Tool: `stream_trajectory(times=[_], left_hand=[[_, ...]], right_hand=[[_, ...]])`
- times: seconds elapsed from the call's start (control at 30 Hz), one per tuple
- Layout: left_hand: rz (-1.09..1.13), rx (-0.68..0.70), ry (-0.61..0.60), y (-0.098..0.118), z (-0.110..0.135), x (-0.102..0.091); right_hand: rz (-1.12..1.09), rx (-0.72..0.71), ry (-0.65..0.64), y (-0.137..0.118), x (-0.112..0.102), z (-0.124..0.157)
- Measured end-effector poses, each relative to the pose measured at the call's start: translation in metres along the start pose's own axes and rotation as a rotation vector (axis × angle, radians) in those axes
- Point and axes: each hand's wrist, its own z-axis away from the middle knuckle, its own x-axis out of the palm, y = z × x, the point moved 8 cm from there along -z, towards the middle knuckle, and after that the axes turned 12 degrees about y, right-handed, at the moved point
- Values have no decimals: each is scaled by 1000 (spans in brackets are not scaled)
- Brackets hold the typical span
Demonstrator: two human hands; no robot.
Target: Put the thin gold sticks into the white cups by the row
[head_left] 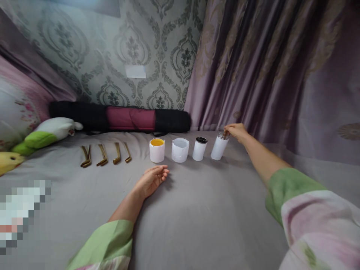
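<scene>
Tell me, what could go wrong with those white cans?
The right hand pinches something brown, too small to name, at the mouth of the far-right can. That can looks tilted, so a nudge might tip it.

The left hand is close in front of the can with yellow inside, so it could bump it.

The grey cloth looks creased, so the cans might wobble.

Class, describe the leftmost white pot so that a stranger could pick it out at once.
Find the long black-and-maroon bag. In front of it, beyond the left hand, stands the pot, leftmost of four in a row. Only this one shows yellow inside.
</scene>
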Motion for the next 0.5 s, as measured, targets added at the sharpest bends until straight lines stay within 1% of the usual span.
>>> stream_trajectory(times=[0.23,0.43,0.5], left_hand=[[-8,0,15,1,1,0],[-2,-2,15,1,1,0],[1,0,10,1,0,0]], right_hand=[[-33,53,36,9,-2,-8],[-28,93,99,15,-13,-18],[-29,50,103,12,-18,-21]])
